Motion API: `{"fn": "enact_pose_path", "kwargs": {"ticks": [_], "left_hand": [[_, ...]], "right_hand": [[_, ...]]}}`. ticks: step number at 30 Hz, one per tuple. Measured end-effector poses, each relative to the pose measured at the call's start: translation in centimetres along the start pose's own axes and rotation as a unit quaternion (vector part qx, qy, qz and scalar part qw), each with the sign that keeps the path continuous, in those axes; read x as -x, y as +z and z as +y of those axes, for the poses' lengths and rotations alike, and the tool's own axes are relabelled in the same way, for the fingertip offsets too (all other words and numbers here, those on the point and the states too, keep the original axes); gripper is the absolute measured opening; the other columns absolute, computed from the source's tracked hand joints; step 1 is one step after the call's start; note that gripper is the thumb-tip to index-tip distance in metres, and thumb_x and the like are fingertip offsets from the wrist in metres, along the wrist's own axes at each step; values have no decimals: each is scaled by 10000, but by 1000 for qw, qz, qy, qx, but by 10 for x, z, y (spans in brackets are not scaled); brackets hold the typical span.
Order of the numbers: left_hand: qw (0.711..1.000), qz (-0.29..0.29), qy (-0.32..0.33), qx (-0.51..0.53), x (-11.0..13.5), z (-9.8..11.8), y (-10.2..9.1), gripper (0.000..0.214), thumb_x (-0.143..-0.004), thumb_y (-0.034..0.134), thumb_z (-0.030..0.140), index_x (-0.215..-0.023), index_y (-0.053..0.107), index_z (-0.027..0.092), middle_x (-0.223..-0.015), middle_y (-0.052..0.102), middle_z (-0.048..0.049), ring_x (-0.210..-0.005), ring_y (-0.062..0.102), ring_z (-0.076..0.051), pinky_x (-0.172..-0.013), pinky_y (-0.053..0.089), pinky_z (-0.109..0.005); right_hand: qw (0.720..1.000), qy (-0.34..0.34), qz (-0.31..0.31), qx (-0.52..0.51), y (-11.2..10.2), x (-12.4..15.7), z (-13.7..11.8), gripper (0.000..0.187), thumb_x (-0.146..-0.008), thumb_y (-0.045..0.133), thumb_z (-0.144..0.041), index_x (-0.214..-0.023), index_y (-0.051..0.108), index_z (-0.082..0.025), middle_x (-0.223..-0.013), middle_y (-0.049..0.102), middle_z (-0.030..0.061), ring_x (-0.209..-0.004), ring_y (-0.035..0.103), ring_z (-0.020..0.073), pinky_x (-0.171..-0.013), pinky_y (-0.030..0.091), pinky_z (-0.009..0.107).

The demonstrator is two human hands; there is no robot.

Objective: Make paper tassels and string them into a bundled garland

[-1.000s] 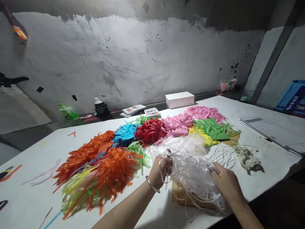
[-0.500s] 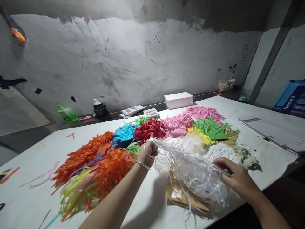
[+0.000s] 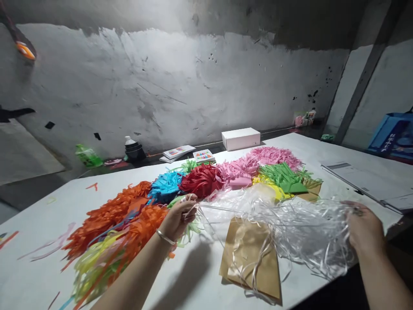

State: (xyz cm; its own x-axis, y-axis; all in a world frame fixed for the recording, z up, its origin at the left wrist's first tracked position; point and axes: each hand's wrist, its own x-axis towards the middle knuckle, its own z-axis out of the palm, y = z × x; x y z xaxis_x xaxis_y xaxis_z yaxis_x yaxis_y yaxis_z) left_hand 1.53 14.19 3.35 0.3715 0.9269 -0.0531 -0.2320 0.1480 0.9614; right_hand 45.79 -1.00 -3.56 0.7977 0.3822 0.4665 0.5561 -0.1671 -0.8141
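A tangled bundle of white ribbon (image 3: 309, 232) stretches between my two hands above the table. My left hand (image 3: 180, 215), wearing a bangle, is closed in a pinch on a few loose strands of it. At the bundle's far right end, my right hand (image 3: 364, 224) grips the bulk of the ribbon. Brown kraft paper bags (image 3: 235, 241) lie under the strands, with some ribbon trailing over them. Behind the ribbon rests a clear plastic bag (image 3: 238, 200), partly covered.
Fringed tissue paper lies in piles: orange (image 3: 119, 211), blue (image 3: 166, 186), red (image 3: 201, 180), pink (image 3: 274, 157) and green (image 3: 284, 177). A white box (image 3: 241, 139) and printed cards (image 3: 204, 155) stand along the back. A flat white board (image 3: 364, 181) lies at right.
My hands have moved apart, the right one outward with the ribbon bundle, the left slightly left and down. More of the kraft bags now shows, and the strands between my hands are drawn out longer.
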Motion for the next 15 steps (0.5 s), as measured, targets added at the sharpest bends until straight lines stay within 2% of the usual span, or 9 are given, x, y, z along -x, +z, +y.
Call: {"fn": "enact_pose_path", "kwargs": {"ticks": [3, 5, 6, 7, 9, 10, 11, 13, 15], "left_hand": [[1000, -6, 4, -9, 13, -4, 9, 328, -681, 776, 290, -900, 559, 178, -524, 315, 129, -433, 214, -41, -405, 211, -134], [998, -51, -8, -28, 25, -10, 28, 300, -725, 770, 301, -925, 590, 169, -535, 349, 111, -448, 258, -54, -421, 276, -156], [995, -92, -13, -43, 31, -12, 40, 287, -761, 752, 336, -937, 602, 166, -546, 361, 101, -458, 278, -63, -433, 306, -171], [989, -134, -15, -59, 37, -14, 51, 286, -796, 726, 376, -951, 612, 164, -559, 381, 88, -469, 300, -72, -446, 326, -185], [974, -206, 0, -96, 47, -12, 69, 314, -853, 671, 444, -984, 632, 161, -611, 458, 46, -508, 373, -93, -486, 367, -213], [967, -226, 15, -119, 50, -10, 74, 324, -867, 655, 458, -991, 645, 158, -645, 495, 23, -533, 410, -104, -505, 382, -225], [961, -234, 32, -145, 52, -6, 76, 324, -875, 650, 458, -993, 658, 157, -669, 516, 6, -553, 437, -113, -518, 388, -232], [958, -209, 63, -185, 55, 3, 70, 300, -875, 662, 439, -971, 685, 155, -650, 495, 11, -542, 430, -110, -500, 366, -226], [971, -135, 84, -178, 55, 14, 55, 269, -853, 695, 416, -926, 700, 157, -584, 419, 45, -493, 365, -92, -458, 324, -209]], "right_hand": [[992, -48, -87, 79, 3, 24, -21, 201, -637, 594, -253, -773, 729, -190, -877, 723, 198, -730, 665, 371, -713, 473, 582], [982, -98, -120, 105, 10, 55, -53, 225, -689, 607, -255, -862, 741, -205, -1104, 697, 211, -967, 631, 462, -856, 382, 705], [978, -126, -133, 103, 15, 74, -72, 253, -740, 600, -274, -945, 738, -216, -1181, 676, 200, -1050, 605, 462, -910, 364, 705], [967, -170, -167, 87, 21, 92, -93, 278, -799, 597, -295, -1042, 722, -241, -1217, 672, 163, -1112, 596, 417, -968, 387, 643], [915, -293, -274, -32, 32, 125, -131, 365, -885, 593, -327, -1237, 639, -243, -1241, 672, 131, -1195, 577, 347, -1045, 409, 542], [881, -317, -340, -89, 38, 139, -146, 445, -904, 591, -347, -1337, 567, -243, -1269, 662, 114, -1206, 579, 315, -1031, 449, 488], [854, -309, -401, -125, 44, 148, -156, 435, -938, 557, -348, -1361, 543, -245, -1199, 694, 91, -1119, 635, 268, -956, 512, 409], [819, -286, -473, -156, 54, 156, -159, 334, -983, 485, -361, -1272, 617, -257, -996, 749, 36, -889, 706, 200, -776, 565, 295], [822, -269, -480, -145, 61, 148, -142, 320, -999, 423, -363, -1092, 709, -256, -887, 764, 17, -787, 718, 180, -712, 562, 265]]}}
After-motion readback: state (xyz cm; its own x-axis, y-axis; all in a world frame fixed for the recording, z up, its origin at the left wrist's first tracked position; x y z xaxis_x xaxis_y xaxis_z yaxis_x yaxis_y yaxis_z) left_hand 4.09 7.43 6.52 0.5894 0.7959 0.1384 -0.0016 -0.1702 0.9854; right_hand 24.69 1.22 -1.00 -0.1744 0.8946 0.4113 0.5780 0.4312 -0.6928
